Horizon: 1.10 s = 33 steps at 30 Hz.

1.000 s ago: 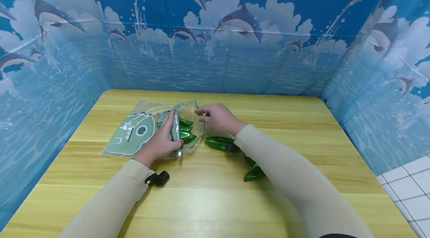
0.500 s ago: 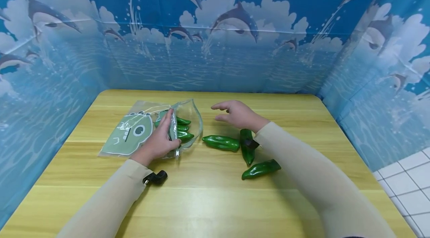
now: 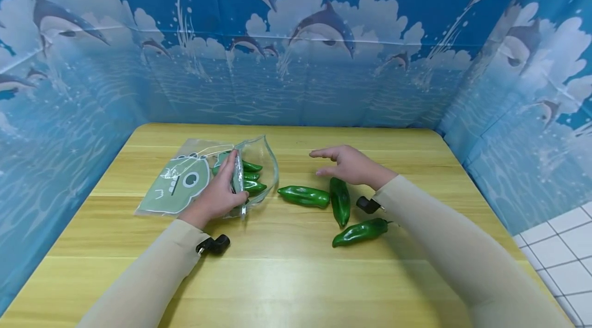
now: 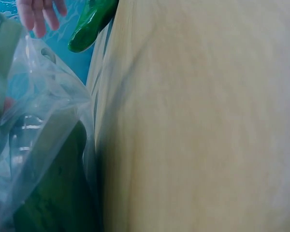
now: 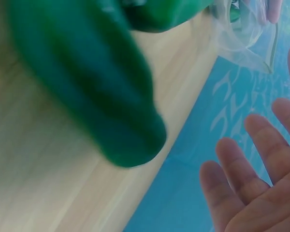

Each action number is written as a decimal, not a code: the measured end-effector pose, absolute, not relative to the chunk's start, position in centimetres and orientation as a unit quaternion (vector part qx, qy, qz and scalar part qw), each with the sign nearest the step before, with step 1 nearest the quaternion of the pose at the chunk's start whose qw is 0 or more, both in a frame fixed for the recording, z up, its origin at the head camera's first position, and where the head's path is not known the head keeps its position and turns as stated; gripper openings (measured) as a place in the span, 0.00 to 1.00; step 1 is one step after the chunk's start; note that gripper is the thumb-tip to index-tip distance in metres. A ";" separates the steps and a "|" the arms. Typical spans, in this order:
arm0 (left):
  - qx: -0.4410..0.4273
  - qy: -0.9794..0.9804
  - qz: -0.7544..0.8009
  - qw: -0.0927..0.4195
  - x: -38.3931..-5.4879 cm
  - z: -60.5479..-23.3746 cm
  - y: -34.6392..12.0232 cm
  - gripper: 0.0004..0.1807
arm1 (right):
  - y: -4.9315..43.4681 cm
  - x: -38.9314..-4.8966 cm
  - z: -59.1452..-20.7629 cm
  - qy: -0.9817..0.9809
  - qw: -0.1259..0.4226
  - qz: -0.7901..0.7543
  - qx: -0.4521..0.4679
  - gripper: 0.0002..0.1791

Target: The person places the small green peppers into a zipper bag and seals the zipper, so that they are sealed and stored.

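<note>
A clear zip bag [image 3: 185,184] with a green cartoon dinosaur face lies at the left of the table, its mouth gaping to the right. My left hand [image 3: 217,195] holds the bag by its mouth, thumb and fingers spread along the edge. Several green peppers [image 3: 253,186] show through the plastic. Three more lie outside: one pepper [image 3: 303,196] by the mouth, an upright-lying pepper [image 3: 339,202] beside it, and a slanted pepper [image 3: 361,233] nearer me. Over the middle one hovers my right hand [image 3: 353,166], empty, fingers extended, also seen as an open palm [image 5: 261,193] in the right wrist view.
The wooden table [image 3: 277,276] fills the lower view. A blue dolphin-print curtain [image 3: 296,86] stands behind it and along both sides. White floor tiles [image 3: 564,246] show at the far right. Each wrist carries a small black camera [image 3: 219,244].
My right hand has moved from the bag's mouth rightward, away from the plastic, uncovering the loose peppers. The left hand keeps its hold on the bag.
</note>
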<state>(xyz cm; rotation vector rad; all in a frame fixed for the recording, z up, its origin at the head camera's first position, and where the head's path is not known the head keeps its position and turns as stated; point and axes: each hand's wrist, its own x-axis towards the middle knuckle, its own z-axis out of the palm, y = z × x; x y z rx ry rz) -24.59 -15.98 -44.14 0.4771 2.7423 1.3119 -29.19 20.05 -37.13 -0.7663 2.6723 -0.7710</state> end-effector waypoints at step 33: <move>0.161 0.890 0.425 0.039 -24.7 -44.1 -16.1 0.64 | 28.6 -22.8 -39.6 0.903 0.200 -0.260 -0.276 0.42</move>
